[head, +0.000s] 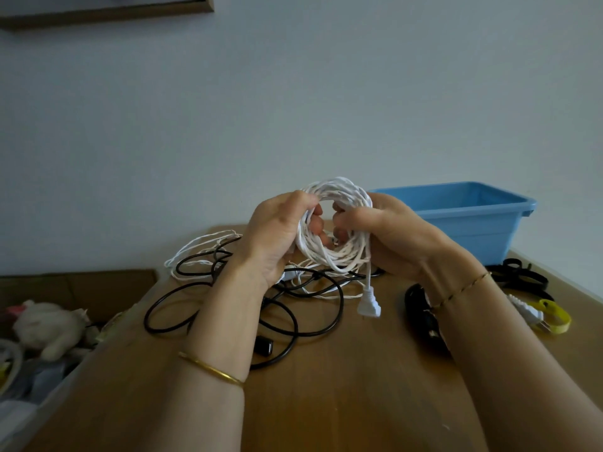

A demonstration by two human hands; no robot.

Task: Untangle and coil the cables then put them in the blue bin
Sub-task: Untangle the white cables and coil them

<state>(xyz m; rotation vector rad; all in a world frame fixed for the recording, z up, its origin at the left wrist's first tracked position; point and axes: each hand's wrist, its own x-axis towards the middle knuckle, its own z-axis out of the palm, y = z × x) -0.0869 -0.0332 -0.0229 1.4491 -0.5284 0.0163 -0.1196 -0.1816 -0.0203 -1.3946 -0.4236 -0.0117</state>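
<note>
Closest, 2 bare arms reach out over the brown table. A black cable lies loose in big loops on the table by the left arm. A wound-up black bundle sits under the right arm. Further on, the left hand and the right hand are both curled tight round a ring of white cable, held up above the table (its white plug hangs down). Some loose white cord lies past the left hand. Farthest back, to the right of the hands, the blue bin stands on the table by the wall.
</note>
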